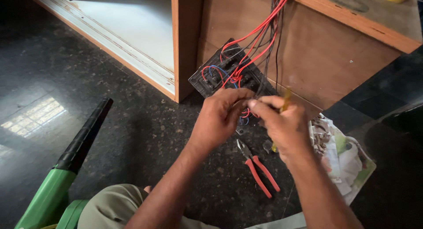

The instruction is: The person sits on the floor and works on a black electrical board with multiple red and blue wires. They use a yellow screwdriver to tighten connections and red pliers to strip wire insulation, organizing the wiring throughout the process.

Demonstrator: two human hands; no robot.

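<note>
A dark switch panel (216, 74) leans against the wooden cabinet, its back showing red, blue and black wires (253, 39) that run up over the cabinet's top. My left hand (220, 116) pinches the wires at the panel's lower edge. My right hand (284, 123) is right beside it, closed on a thin yellow-handled tool (286, 99), probably a screwdriver, with its fingertips touching the same wires. Red-handled pliers (257, 167) lie on the floor just below my hands.
A green and black blower (66, 167) lies on the dark speckled floor at the left. A crumpled printed bag (343, 156) with scraps sits at the right. The wooden cabinet (317, 57) stands behind, with a white shelf opening (132, 30) to its left. My knee (114, 207) is at the bottom.
</note>
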